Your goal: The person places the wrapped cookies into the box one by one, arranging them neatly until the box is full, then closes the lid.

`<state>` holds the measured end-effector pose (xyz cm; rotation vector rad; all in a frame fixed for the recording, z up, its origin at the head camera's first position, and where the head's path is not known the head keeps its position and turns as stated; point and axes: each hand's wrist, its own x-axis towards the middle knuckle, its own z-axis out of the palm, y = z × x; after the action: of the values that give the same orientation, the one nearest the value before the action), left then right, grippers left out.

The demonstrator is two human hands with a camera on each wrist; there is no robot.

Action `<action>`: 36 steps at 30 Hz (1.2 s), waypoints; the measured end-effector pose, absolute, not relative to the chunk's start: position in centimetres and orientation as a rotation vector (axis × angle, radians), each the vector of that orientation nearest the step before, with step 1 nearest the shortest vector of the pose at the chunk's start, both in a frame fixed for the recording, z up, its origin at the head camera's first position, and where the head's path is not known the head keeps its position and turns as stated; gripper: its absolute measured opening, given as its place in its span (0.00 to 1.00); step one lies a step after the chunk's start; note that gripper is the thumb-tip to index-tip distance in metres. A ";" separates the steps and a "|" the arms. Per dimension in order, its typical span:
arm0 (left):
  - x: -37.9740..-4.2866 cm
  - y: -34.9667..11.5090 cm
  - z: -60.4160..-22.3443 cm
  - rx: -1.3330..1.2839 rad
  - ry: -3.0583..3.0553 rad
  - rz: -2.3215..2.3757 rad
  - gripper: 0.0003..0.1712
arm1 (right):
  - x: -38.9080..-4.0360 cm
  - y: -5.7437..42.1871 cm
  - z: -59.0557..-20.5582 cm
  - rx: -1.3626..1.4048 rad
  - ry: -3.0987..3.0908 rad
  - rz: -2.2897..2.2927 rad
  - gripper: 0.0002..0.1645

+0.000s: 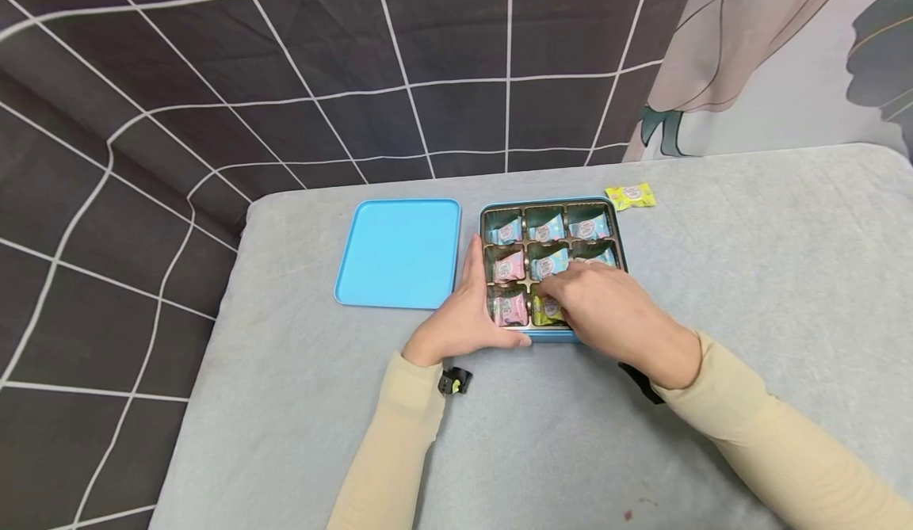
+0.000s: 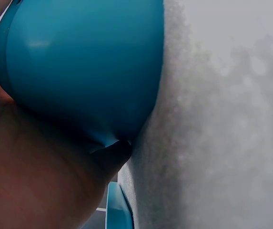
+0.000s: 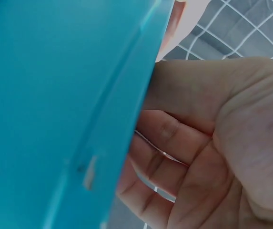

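Note:
A blue tin point(image 1: 555, 338) with a gold nine-compartment insert lies on the cloth. My left hand point(image 1: 467, 316) rests against its front left corner, fingers along the left side and thumb along the front. Over the tin's front right part, my right hand point(image 1: 609, 308) reaches in with its fingertips at the front middle compartment. A yellow-green wrapped candy point(image 1: 549, 310) lies there, partly under the fingers; whether they pinch it is hidden. Pink wrapped candies point(image 1: 509, 267) fill two left compartments, and several blue wrapped candies point(image 1: 547, 229) sit in others. The front right compartment is covered by the hand.
Left of the tin lies a square light-blue lid point(image 1: 403, 253). One yellow wrapped candy point(image 1: 631, 196) is on the grey cloth point(image 1: 285, 403) just beyond the tin's back right corner. A dark curtain with white grid lines point(image 1: 456, 118) hangs behind the table's far edge.

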<state>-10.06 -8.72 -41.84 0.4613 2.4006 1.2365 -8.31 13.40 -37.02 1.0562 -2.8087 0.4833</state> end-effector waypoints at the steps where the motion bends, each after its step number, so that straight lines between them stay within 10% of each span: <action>1: -10.1 -8.7 -41.9 0.461 2.399 1.238 0.88 | -8.3 13.4 -37.0 1.061 -2.806 0.489 0.15; 36: -10.1 -8.8 -41.8 0.459 2.386 1.214 0.88 | -9.5 17.1 -34.7 0.805 -2.764 0.669 0.17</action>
<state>-10.07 -8.81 -41.80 0.4590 2.3861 1.2137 -9.51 17.11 -34.72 0.8047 -2.7642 0.6693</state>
